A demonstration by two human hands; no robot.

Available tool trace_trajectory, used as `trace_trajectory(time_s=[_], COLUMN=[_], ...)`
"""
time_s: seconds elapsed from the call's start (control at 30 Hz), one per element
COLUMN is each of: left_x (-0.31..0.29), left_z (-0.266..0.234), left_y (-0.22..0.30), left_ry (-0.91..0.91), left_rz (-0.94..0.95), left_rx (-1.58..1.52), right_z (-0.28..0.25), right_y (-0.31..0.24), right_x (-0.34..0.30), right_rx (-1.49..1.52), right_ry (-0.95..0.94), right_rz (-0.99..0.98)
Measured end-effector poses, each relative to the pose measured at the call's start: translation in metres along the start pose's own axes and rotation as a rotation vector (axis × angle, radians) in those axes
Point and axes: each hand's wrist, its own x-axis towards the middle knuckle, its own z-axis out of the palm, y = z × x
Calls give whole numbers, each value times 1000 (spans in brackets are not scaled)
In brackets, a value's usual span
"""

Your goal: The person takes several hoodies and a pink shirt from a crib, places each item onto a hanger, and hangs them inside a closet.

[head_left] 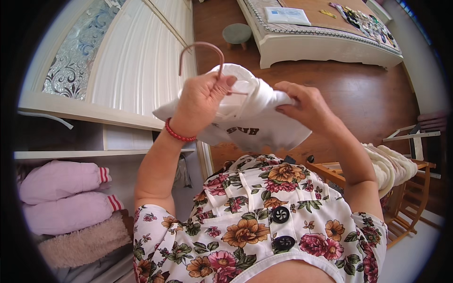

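In front of me a white hooded garment with dark lettering (pixel 255 132) hangs on a pinkish-brown hanger (pixel 203 45). My left hand (pixel 200 101), with a red bead bracelet (pixel 178 133) at the wrist, is closed around the base of the hanger's hook, which rises above the fist. A thin stretch of the hanger shows inside the garment's neck opening. My right hand (pixel 304 104) pinches the white cloth near the right shoulder, thumb below and fingers on top. The lower part of the garment drops toward my lap, partly hidden behind my arms.
An open wardrobe at left has a shelf (pixel 80 154) above folded pink clothes (pixel 66 198) and a beige fluffy piece (pixel 89 240). A wooden chair (pixel 410 207) with a cream cover (pixel 389 165) stands at right. Beyond are a round stool (pixel 237 34) and a bed (pixel 325 51).
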Motion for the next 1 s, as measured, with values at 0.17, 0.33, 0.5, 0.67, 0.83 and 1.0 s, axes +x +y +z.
trace_trajectory(time_s=[0.17,0.33,0.5,0.67,0.83,1.0], left_x=[13,20,21,31,37,49], left_z=[-36,-53,-64,-79,-83,-93], left_y=[9,30,51,70,85,96], left_ry=[132,173,242,128,21,68], left_rz=[3,19,-62,-33,-215,-293], left_rx=[43,57,79,-2,-230,-335], right_z=[-8,-4,9,24,36,65], right_y=[46,46,36,88,138,133], right_x=[-6,-2,9,19,26,31], right_rx=[405,676,650,624,411,20], right_ry=[11,132,541,356,560,730], right_rz=[147,146,70,175,316,415])
